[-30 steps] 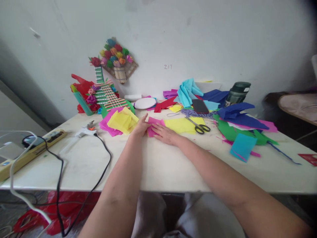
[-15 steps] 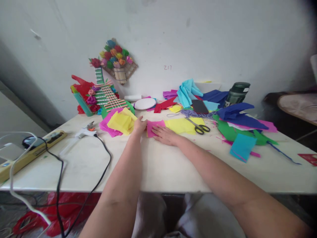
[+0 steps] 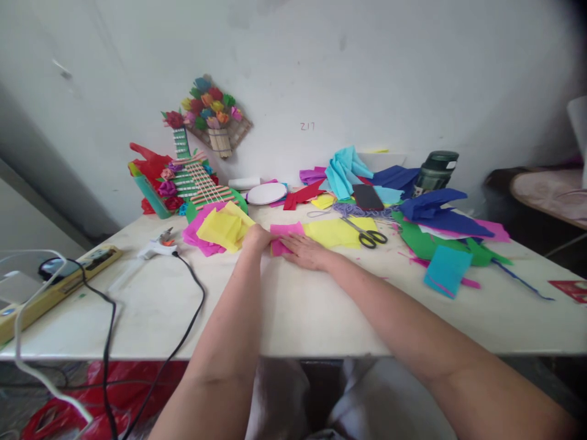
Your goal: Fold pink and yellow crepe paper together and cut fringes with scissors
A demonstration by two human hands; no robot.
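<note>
With the pink paper piece (image 3: 288,230) as the centre of the clock, the person's grey trousers (image 3: 279,400) are nearest, at six o'clock, with a red plastic bag (image 3: 151,391) below bench level at about eight. The white-topped bench (image 3: 316,318) begins just past the knees. On it, a yellow power strip (image 3: 34,311) lies between eight and nine o'clock, and a light-blue rectangular sheet (image 3: 448,269) between three and four.

The pink piece lies on the bench ahead of the person, between both hands. The right hand (image 3: 307,252) presses on it, palm down, its grip spread almost flat and clasping nothing. The left hand (image 3: 258,237) is at its nine o'clock edge with the fingers bent; I cannot tell whether that grip pinches the paper.

A white glue gun (image 3: 158,246) rests near nine o'clock, beyond loose yellow sheets (image 3: 222,226) that overlap magenta ones (image 3: 195,235). At three, black-handled scissors (image 3: 372,237) lie partly across a yellow paper strip (image 3: 323,233).

Farther off, a dark phone (image 3: 368,197) and a dark green bottle (image 3: 433,174) sit between two and three, a flower-trimmed guitar model (image 3: 202,183) stands at ten, and a craft bouquet (image 3: 210,107) is against the wall at eleven.
</note>
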